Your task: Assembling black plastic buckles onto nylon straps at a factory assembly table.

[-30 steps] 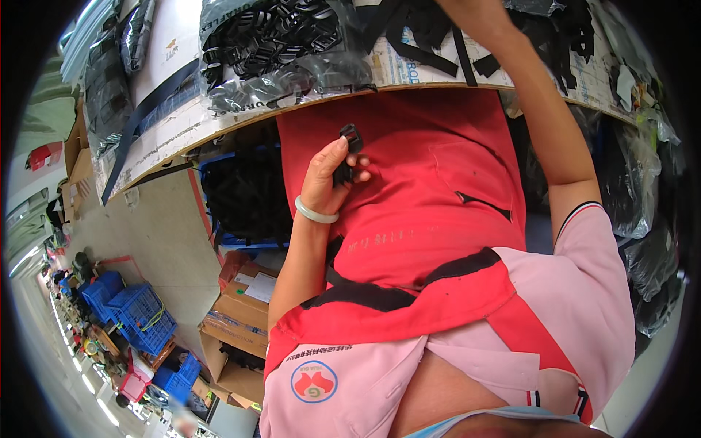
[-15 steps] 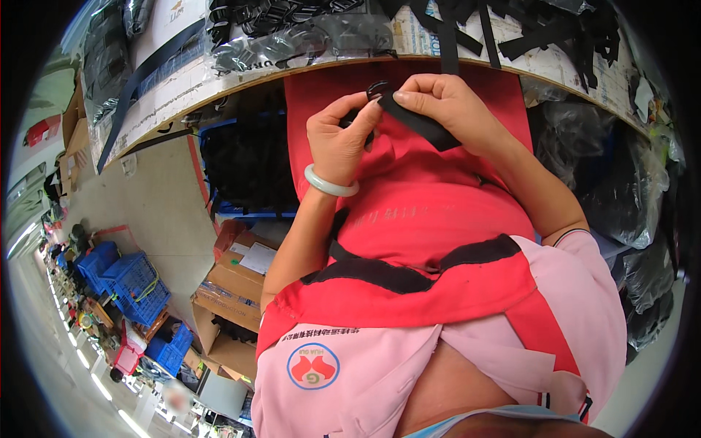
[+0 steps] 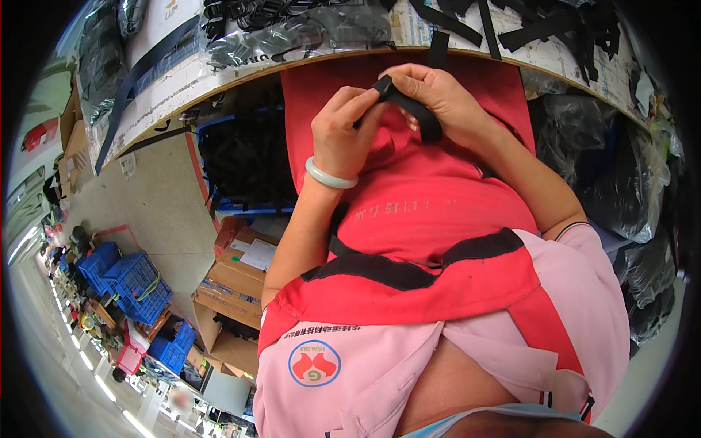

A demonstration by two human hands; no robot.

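Observation:
My left hand (image 3: 342,130), with a pale bangle at its wrist, pinches a black buckle (image 3: 382,87) that is mostly hidden by the fingers. From the buckle a short black webbing strap (image 3: 418,111) bends over in an arc, and its end hangs below my right hand (image 3: 447,102). The right fingers are closed round the strap close to the buckle. Both hands are held over the red apron (image 3: 438,201), just short of the table edge. Whether the strap runs fully through the buckle is hidden.
On the worktable (image 3: 175,106) lie bagged black buckles (image 3: 321,36) and several loose black straps (image 3: 544,31). Below it stand a blue crate (image 3: 241,212) of black goods, cardboard boxes (image 3: 226,292) at left and dark plastic bags (image 3: 621,175) at right.
The strap has gone from lying straight toward the lower right to curving over in an arc. My right fingers have shifted slightly left, closer to the buckle and my left fingers.

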